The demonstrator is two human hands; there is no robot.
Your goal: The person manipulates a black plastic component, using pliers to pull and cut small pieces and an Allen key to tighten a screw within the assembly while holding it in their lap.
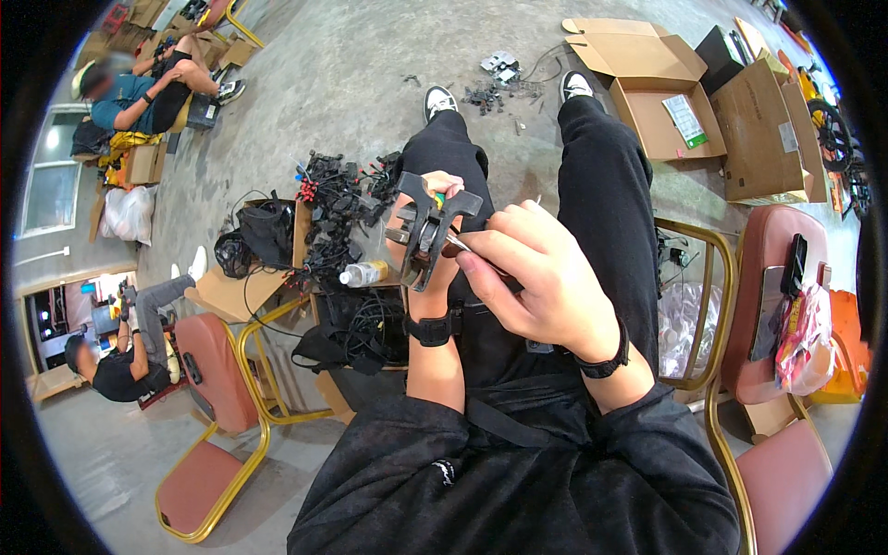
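In front of my lap, my left hand (444, 181) is closed around a black bracket-like device (415, 192) with forked arms and metal parts at its middle. Much of that hand is hidden behind the device. From the right, my right hand (535, 270) pinches a thin metal tool (457, 242), its tip against or very close to the device's middle. Which kind of tool it is, I cannot tell. Both wrists wear black bands. Below the left of the device lies a clear plastic bottle (363, 274).
Left of my legs lies a pile of black cables and small parts (338, 208), beside an open cardboard box (242, 294). Small metal parts (500, 67) lie between my feet. An opened carton (638, 102) is at far right. Chairs (215, 365) flank me; two people sit at left.
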